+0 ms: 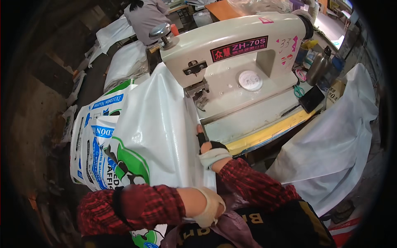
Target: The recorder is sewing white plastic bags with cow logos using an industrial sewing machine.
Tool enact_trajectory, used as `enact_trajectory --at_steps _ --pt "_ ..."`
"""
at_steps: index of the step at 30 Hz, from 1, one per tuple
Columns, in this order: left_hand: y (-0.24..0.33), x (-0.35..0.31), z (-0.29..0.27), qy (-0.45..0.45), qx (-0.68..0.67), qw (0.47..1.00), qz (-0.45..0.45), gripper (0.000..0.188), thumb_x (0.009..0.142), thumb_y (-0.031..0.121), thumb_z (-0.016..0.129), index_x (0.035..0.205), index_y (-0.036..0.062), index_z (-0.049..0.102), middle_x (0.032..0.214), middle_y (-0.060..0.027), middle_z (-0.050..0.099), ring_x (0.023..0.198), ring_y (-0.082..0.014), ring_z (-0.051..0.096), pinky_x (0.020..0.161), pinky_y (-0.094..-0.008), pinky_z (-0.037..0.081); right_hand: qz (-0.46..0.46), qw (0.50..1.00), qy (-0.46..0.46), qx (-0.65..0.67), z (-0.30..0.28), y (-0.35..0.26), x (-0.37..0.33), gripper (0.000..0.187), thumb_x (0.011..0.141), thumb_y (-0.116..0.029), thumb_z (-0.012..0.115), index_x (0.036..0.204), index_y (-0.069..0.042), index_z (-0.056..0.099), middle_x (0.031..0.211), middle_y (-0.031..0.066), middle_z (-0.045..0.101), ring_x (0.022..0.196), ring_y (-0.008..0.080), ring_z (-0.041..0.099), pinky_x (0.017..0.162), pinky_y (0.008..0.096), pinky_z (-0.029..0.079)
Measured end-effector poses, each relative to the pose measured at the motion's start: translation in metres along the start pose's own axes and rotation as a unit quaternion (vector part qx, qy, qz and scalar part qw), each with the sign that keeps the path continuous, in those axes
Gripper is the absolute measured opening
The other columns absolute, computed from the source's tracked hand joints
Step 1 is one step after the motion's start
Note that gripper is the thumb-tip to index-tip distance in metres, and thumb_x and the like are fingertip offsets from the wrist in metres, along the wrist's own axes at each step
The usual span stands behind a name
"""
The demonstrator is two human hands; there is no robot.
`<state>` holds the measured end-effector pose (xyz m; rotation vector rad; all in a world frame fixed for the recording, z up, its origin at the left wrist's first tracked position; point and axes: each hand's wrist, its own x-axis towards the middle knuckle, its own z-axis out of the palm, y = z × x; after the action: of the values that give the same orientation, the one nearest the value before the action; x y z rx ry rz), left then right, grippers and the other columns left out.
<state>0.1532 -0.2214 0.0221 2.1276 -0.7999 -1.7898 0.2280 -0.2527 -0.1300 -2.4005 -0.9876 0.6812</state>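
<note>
A large white woven sack (161, 128) with green, blue and black print is draped left of a cream industrial sewing machine (235, 37). Its right edge runs up beside the machine's presser foot (201, 101). My right hand (210, 145), in a black fingerless covering with a pale wrist wrap, grips that edge at the machine bed's front. One finger lies straight along the edge; the others are mostly hidden. Close to my body, my left hand (213, 213) is bent down by the sack's near end. A beige wrap covers it and its fingers are hidden.
On the machine's right lie green-handled scissors (298, 91), a dark flat object (311, 99) and a metal bottle (318, 65). Another white sack (326, 140) hangs at the right. Stacked white sacks (126, 64) lie behind, near a person in grey (147, 20).
</note>
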Motion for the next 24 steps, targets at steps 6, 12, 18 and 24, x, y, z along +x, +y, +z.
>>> enact_trajectory --at_steps 6,12,18,24 --pt "-0.063 0.022 -0.009 0.061 -0.143 0.974 0.165 0.019 0.070 0.016 0.062 0.069 -0.0016 0.053 0.063 -0.0115 0.055 0.059 -0.0212 0.051 0.056 -0.0326 0.042 -0.214 0.966 0.131 0.067 0.019 0.062 0.060 0.012 0.079 -0.009 0.046 0.085 -0.004 0.055 0.078 0.0133 0.056 0.072 0.0254 0.056 0.064 0.0338 0.045" --pt "-0.056 0.047 -0.005 0.106 -0.112 0.979 0.134 0.025 0.067 0.022 0.065 0.077 -0.0004 0.059 0.075 -0.0141 0.060 0.069 -0.0236 0.058 0.061 -0.0337 0.045 -0.027 0.930 0.086 0.355 -0.004 0.021 0.000 0.017 0.079 -0.012 0.047 0.091 -0.004 0.056 0.077 0.0145 0.059 0.073 0.0300 0.058 0.065 0.0372 0.046" --pt "0.008 -0.006 -0.023 0.052 0.121 0.991 -0.012 0.019 0.068 0.030 0.061 0.070 0.0126 0.066 0.073 -0.0102 0.064 0.071 -0.0291 0.062 0.060 -0.0383 0.048 0.039 0.999 0.028 0.015 -0.010 0.002 -0.007 0.050 0.078 -0.018 0.051 0.124 -0.003 0.041 0.077 0.0208 0.061 0.071 0.0368 0.060 0.062 0.0426 0.048" --pt "-0.006 -0.011 -0.011 0.060 0.137 0.987 -0.056 0.016 0.070 0.028 0.061 0.072 0.0137 0.068 0.071 -0.0086 0.064 0.067 -0.0268 0.062 0.055 -0.0402 0.046 0.034 0.996 0.050 -0.058 -0.036 -0.017 0.024 0.044 0.077 -0.012 0.051 0.119 0.003 0.045 0.074 0.0199 0.062 0.066 0.0328 0.062 0.058 0.0408 0.049"
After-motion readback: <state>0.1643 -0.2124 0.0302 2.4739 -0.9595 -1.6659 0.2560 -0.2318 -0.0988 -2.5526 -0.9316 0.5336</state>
